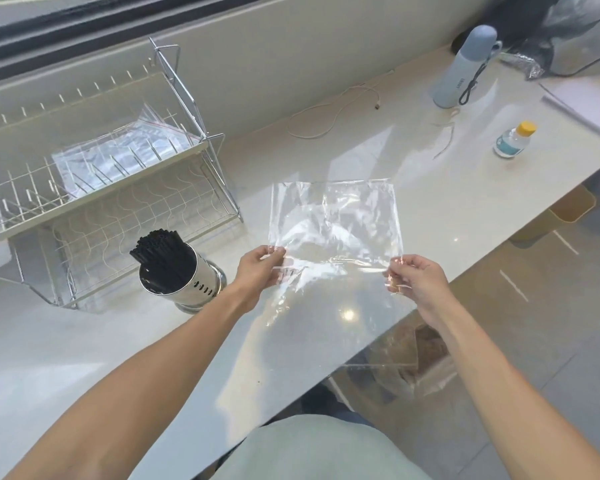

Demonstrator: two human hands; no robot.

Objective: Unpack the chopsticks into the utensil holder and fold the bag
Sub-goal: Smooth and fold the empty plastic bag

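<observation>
The bag (333, 220) is a clear, glossy plastic sheet, wrinkled and catching bright glare, so thin that the pale worktop (84, 358) shows straight through it. It is stretched between the two hands and held above the worktop. The left hand (258, 268) pinches one side of it between thumb and curled fingers, and the right hand (413, 275) pinches the opposite side the same way. Beyond the hands the bag stands as a near-square panel, its far edge running straight from side to side; on the near side of the hands more film hangs down past the worktop's edge. Its long axis therefore runs away from the person, crossing the line between the two hands.

Left of the left hand, close by, stands the utensil holder (184, 277), a shiny perforated steel cylinder tilted slightly in this view, packed with black chopsticks (161, 251) standing on end, tips upward. Beyond the holder sits a wire dish rack (94, 188).
</observation>
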